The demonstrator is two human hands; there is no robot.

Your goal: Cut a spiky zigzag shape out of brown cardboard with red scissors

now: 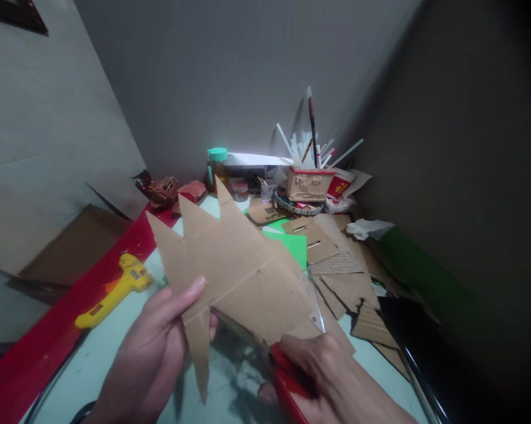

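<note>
A brown cardboard piece (230,253) with several pointed spikes along its left side is held up above the table. My left hand (159,335) grips it near the lower left, thumb on the front face and fingers behind. In my right hand (322,371) is a pair of red-handled scissors (287,383), fingers wrapped round the handles. One blade lies along the lower edge of the cardboard, its tip close to the notch beside the bottom spike. How far the blades are apart is partly hidden by the cardboard.
A yellow glue gun (115,291) lies at the left by a red strip (66,312). Cardboard scraps (340,288) and green paper (294,247) spread at the right. Behind stand a teal-lidded jar (217,162) and a box of white sticks (310,184), against the grey wall.
</note>
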